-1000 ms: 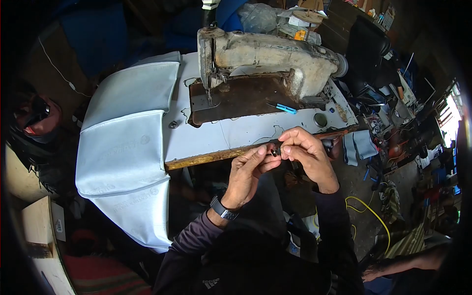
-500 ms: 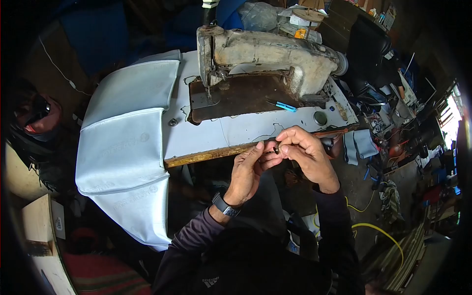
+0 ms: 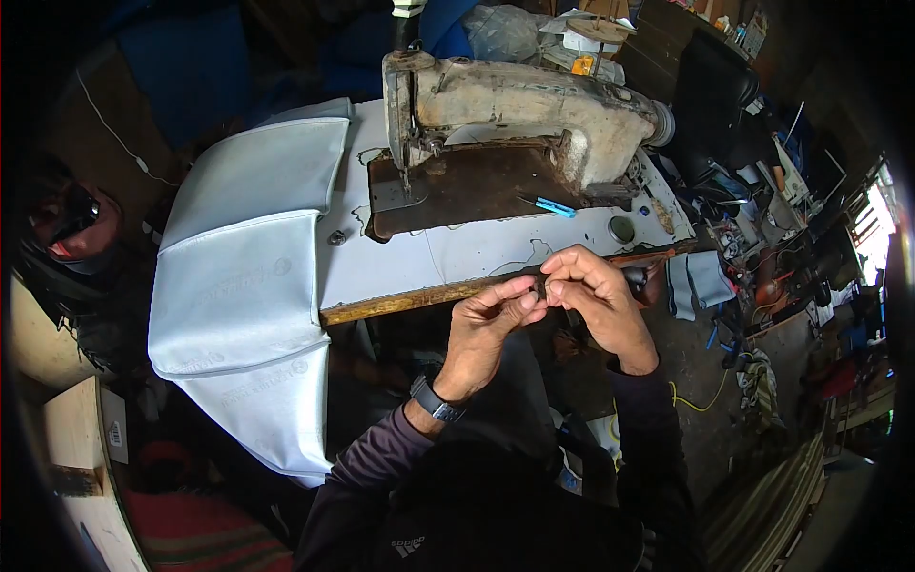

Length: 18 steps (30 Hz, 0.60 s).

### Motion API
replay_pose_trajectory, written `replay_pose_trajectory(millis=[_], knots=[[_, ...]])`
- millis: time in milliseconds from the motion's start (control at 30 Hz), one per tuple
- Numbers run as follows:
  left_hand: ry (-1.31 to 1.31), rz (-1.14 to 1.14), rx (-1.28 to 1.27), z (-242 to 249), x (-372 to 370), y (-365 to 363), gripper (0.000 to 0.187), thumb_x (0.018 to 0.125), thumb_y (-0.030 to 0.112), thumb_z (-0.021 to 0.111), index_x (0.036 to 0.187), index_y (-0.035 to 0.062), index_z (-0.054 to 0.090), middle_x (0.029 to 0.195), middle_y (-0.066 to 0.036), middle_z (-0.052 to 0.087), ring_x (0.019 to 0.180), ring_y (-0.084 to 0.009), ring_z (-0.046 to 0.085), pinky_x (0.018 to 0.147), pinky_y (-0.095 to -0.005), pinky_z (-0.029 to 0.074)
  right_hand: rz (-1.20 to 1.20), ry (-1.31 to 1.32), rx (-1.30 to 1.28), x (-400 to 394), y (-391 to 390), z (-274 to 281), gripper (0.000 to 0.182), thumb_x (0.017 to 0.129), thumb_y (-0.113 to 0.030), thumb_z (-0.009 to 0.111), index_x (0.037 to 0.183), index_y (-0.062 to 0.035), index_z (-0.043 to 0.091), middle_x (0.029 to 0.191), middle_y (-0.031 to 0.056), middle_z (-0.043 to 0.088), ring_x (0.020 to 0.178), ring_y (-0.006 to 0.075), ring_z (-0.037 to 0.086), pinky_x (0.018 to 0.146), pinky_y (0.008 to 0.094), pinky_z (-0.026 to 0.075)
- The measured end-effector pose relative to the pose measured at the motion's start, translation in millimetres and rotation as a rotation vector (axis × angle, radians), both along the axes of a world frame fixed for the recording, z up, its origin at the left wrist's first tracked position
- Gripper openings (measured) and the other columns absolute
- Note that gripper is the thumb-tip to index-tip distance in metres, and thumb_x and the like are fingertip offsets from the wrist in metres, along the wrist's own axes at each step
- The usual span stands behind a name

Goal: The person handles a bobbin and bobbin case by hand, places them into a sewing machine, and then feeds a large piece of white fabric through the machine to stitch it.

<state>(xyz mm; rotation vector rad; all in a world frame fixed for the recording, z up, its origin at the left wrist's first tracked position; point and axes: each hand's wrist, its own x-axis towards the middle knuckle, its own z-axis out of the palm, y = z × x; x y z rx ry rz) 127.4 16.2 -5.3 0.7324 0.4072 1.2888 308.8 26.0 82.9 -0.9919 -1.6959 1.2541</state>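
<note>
Left hand [image 3: 481, 334] and right hand [image 3: 602, 307] both pinching small dark part [image 3: 541, 285] between fingertips; fingers cover most of it, exact type unclear. Part held up at near edge of white tabletop [image 3: 376, 281]. Beyond: worn sewing machine [image 3: 534, 100], blue thread snips [image 3: 555, 207] on its brown bed, round tin [image 3: 621, 229] right, small metal piece [image 3: 336, 237] left. Pale stitched vinyl panels [image 3: 238, 281] drape over left end, covering that side.

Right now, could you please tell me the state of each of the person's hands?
Left hand: closed, pinching a small dark piece, too small to identify.
Right hand: closed, pinching at the same piece.
</note>
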Motion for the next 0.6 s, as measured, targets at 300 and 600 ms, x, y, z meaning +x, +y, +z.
replay_pose_trajectory(millis=[300,600], knots=[[0.49,0.311,0.262,2.0,-7.6,-11.4,0.024,0.092,0.004,0.078,0.115,-0.0008,0.075,0.112,-0.01,0.076,0.098,-0.0123,0.07,0.087,-0.0259,0.057,-0.091,-0.14,0.289,-6.2,2.5,-5.2,0.014,0.099,-0.002,0.064,0.112,0.0029,0.068,0.099,0.0097,0.074,0.09,0.0138,0.069,0.081,0.028,0.055],[0.649,0.524,0.292,18.5,-32.5,-13.5,0.016,0.09,0.0,0.078,0.106,-0.0041,0.078,0.106,-0.014,0.078,0.097,-0.0156,0.071,0.088,-0.0279,0.055,0.041,-0.349,0.782,-20.2,-3.2,-32.2,0.008,0.084,-0.001,0.072,0.085,-0.0029,0.064,0.082,0.012,0.066,0.081,0.0319,0.068,0.071,0.0415,0.055]])
